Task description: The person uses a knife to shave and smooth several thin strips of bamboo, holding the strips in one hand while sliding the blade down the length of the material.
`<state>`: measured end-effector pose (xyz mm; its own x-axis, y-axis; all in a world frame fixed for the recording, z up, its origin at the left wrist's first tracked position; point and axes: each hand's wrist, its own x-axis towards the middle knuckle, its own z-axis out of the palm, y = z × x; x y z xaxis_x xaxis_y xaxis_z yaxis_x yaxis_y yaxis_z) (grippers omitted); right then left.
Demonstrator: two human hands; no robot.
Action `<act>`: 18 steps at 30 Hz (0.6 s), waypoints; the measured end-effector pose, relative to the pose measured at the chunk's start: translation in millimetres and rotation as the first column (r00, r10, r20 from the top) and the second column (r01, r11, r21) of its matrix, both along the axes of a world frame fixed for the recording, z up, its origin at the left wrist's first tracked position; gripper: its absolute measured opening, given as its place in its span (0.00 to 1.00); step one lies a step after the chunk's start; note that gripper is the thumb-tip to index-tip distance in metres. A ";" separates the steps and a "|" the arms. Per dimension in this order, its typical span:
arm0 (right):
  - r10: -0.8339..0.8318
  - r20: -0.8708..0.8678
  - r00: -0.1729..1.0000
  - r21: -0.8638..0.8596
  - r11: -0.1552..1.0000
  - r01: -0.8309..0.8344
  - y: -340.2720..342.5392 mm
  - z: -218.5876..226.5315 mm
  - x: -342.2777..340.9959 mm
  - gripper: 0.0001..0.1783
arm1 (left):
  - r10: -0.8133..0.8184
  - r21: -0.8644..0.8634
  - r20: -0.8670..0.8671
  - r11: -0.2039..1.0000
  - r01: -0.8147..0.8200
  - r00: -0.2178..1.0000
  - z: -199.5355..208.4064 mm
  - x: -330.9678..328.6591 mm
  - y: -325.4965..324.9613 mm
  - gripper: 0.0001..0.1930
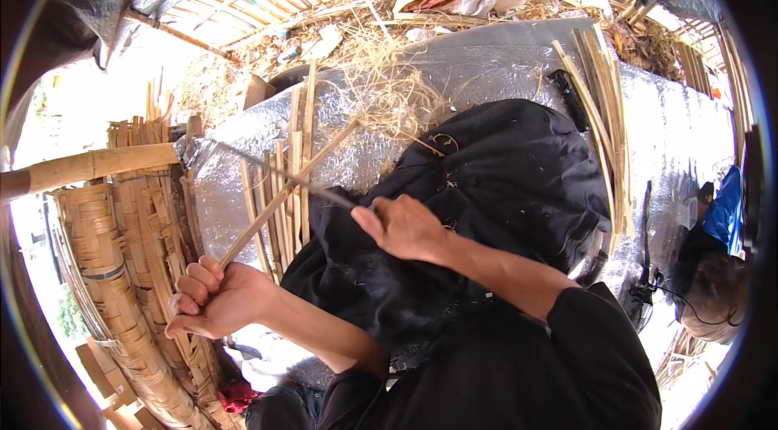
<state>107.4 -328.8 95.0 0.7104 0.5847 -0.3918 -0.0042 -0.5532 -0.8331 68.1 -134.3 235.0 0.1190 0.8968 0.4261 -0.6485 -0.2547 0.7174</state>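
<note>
My left hand (217, 300) is closed around the lower end of a thin bamboo strip (258, 227). The strip slants up and to the right, over the mat. In my closed right hand (401, 227) is a knife with a long, narrow dark blade (320, 191). That blade points up and left and crosses the strip a little beyond my left fist; it appears to touch it. The knife's handle is hidden by my fingers. A dark cloth (494, 162) covers my lap beneath both hands, with small shavings on it.
Split bamboo strips (304, 146) lie on the silvery mat (243, 126) to the left, more strips (609, 114) to the right. Curly shavings (397, 98) heap up ahead. Bundled bamboo (101, 252) and a bamboo pole (97, 166) stand left. Another person (713, 292) is at far right.
</note>
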 end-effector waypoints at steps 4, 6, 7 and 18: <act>-0.226 -0.087 0.970 -0.240 0.950 0.200 -30.9 -89.9 36.3 0.43 | 0.030 -0.003 -0.010 1.000 -0.031 0.999 -6.8 -9.1 4.8 0.30; -0.230 0.006 0.973 -0.238 0.945 0.225 -28.4 -93.5 26.4 0.43 | -0.027 0.001 0.034 1.000 0.027 0.999 -8.9 -12.0 6.3 0.30; -0.177 0.025 0.984 -0.159 0.971 0.179 -23.6 -76.5 15.8 0.43 | 0.014 -0.028 0.047 1.000 -0.012 0.999 -7.7 -12.7 7.4 0.30; -0.158 0.177 0.971 -0.351 0.912 0.212 -47.4 -110.9 37.3 0.44 | -0.575 0.164 0.104 0.815 0.556 0.812 23.9 -57.3 19.4 0.26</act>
<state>144.6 -376.2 -15.9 0.8558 0.2727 -0.4395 -0.0328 -0.8194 -0.5723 10.8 -114.9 258.9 0.5188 0.6302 0.5777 -0.7966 0.1112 0.5942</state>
